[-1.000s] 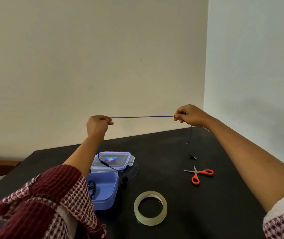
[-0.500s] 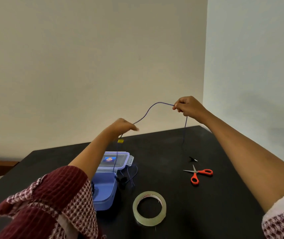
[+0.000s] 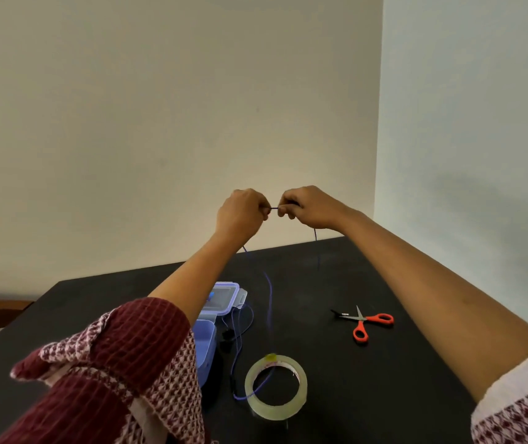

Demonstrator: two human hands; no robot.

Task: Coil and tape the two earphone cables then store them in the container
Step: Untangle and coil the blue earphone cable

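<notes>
Earphone cable (image 3: 269, 309), blue and thin: I see a short stretch of it pulled level between the two hands, its long axis running left to right. The left hand (image 3: 240, 213) and right hand (image 3: 307, 206) are raised above the table (image 3: 400, 379), knuckles nearly touching. Each has its fingers curled and pinches the cable between thumb and fingertips.

From under the left hand the long run drops down and towards me. It reaches the table well below the grip, crosses the tape roll (image 3: 275, 387) and loops through its opening. A small yellow tag (image 3: 270, 357) sits on the cable at the roll's far rim. From under the right hand a shorter end hangs straight down; I cannot make out its tip against the dark surface.

Writing: the tape roll's inner core carries reddish print, too small to read. The clear lid (image 3: 229, 294) bears a blue sticker, partly hidden by the left forearm and not legible.

Below and left of the grip stands the blue container (image 3: 206, 342), open, its lid lying just beyond it; the left sleeve hides its inside. A black earbud (image 3: 226, 334) lies just beside the container with thin strands around it. Below and right of the grip lie orange-handled scissors (image 3: 367, 322), blades pointing left and away, with a small dark piece (image 3: 339, 314) at the tips.
</notes>
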